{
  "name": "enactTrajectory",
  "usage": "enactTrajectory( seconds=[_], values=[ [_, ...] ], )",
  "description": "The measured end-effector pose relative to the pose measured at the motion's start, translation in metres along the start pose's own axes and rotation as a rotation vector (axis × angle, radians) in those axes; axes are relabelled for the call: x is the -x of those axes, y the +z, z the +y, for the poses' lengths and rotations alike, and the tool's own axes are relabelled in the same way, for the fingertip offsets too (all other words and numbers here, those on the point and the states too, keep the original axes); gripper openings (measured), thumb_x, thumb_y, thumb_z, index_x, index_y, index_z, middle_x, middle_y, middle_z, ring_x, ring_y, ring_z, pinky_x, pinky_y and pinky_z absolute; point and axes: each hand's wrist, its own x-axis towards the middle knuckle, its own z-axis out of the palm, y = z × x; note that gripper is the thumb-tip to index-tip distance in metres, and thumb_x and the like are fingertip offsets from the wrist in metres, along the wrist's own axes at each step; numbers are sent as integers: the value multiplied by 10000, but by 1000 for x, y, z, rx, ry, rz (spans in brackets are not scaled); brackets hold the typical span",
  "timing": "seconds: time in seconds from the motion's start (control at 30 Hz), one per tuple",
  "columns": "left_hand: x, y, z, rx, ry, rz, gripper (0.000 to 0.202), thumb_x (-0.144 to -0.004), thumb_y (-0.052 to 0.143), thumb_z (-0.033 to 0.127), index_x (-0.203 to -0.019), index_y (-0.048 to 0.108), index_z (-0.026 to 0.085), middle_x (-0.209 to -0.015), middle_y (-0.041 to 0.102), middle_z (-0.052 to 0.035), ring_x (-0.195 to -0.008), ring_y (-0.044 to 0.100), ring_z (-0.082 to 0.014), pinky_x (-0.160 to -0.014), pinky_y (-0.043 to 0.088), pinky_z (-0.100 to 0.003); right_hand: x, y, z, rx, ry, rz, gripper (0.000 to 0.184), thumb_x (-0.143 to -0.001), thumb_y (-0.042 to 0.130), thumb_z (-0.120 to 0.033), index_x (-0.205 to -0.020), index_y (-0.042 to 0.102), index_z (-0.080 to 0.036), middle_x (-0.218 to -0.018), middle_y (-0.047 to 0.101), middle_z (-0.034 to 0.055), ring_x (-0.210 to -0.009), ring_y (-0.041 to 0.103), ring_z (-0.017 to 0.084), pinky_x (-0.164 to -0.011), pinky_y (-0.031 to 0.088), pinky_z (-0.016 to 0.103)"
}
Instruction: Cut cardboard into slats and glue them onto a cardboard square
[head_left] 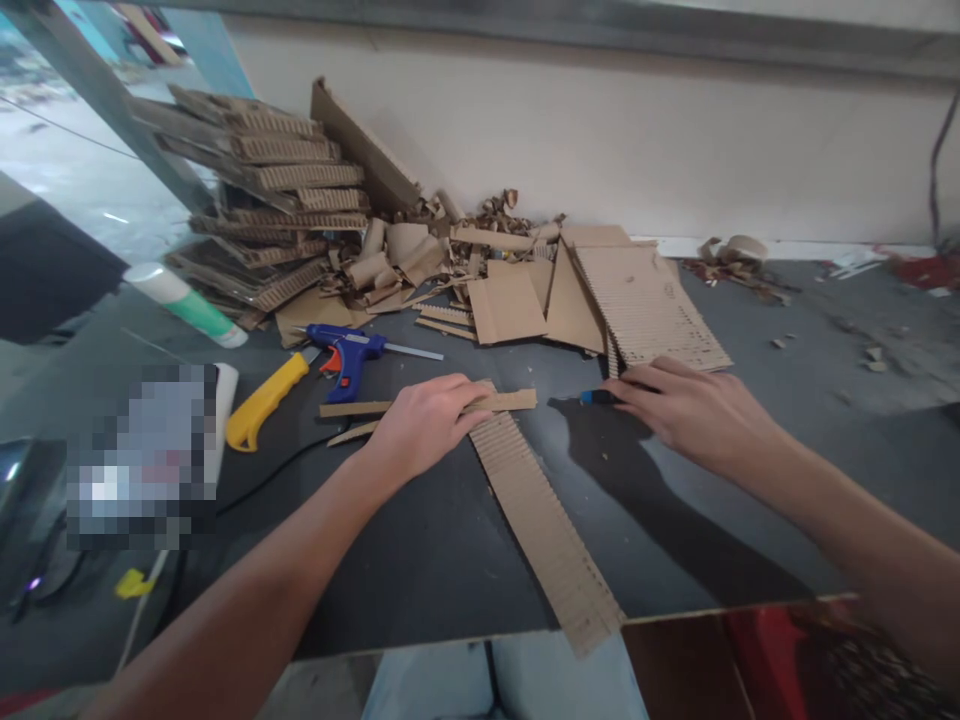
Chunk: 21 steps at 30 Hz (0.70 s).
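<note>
My left hand (427,425) has its fingers closed on a narrow cardboard strip (514,400), which lies crosswise over the far end of a longer corrugated cardboard strip (540,520). That longer strip runs toward me and sticks out past the table's front edge. Between the fingers of my right hand (675,405) is a slim pen-like tool (595,397) with a blue and black end; its exact kind cannot be made out. Its end points left, apart from the strips. Just beyond my right hand lies a ribbed cardboard sheet (637,300).
A blue glue gun (349,355) and a yellow-handled cutter (266,405) lie left of my left hand. Stacked cardboard pieces (292,180) rise behind them, with scraps (405,255) along the wall. A white-green bottle (187,305) and a blurred-out device (146,450) are further left.
</note>
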Motion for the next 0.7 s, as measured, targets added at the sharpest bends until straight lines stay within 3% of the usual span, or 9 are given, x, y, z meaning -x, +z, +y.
enactTrajectory(
  seconds=[0.1,0.23,0.37,0.5,0.57,0.67,0.7],
  values=[
    [1,1,1,-33,26,45,228,-953,595,308,-1130,678,192,-1090,717,-55,-970,692,-219,-808,536,-309,18,-2,16,-45,60,-6,340,-1032,396,-348,-1160,685,-222,-1054,724,96,-933,650,262,-569,409,325],
    [3,-2,6,-80,72,177,260,-972,563,299,-1181,658,177,-1105,711,-74,-985,685,-210,-798,532,-289,23,2,16,-199,250,-20,355,-1017,417,-391,-1205,662,-215,-1115,719,103,-966,682,268,-728,517,348],
    [3,-13,18,-1,-2,301,327,-970,570,318,-1248,622,155,-1093,678,-96,-946,669,-196,-755,524,-270,10,15,5,-277,360,-31,348,-991,477,-380,-1237,632,-189,-1160,709,106,-951,689,273,-767,537,378],
    [3,-26,31,152,-92,262,227,-981,539,239,-1131,687,157,-988,650,-65,-764,631,-137,-685,506,-246,-17,11,-11,-383,406,91,318,-973,495,-342,-1149,686,-158,-1110,695,152,-1049,641,307,-894,509,442],
    [2,-31,36,205,-104,265,197,-969,544,200,-1061,713,161,-961,652,-57,-782,629,-138,-702,507,-247,-33,1,-25,-612,460,112,294,-952,543,-374,-1120,701,-191,-1039,711,118,-955,661,262,-831,529,399],
    [3,-38,43,343,-195,309,164,-945,585,239,-1007,725,181,-938,663,-45,-805,644,-150,-672,515,-242,-54,-15,-53,-1182,404,-76,324,-876,662,-467,-1086,706,-224,-955,730,67,-796,670,197,-680,539,310],
    [4,-41,46,406,-235,324,162,-941,593,268,-991,725,188,-932,663,-41,-789,648,-148,-644,518,-237,-59,-19,-63,-1324,395,-58,316,-881,660,-464,-1080,705,-223,-945,730,59,-795,666,183,-684,535,296]
  ],
)
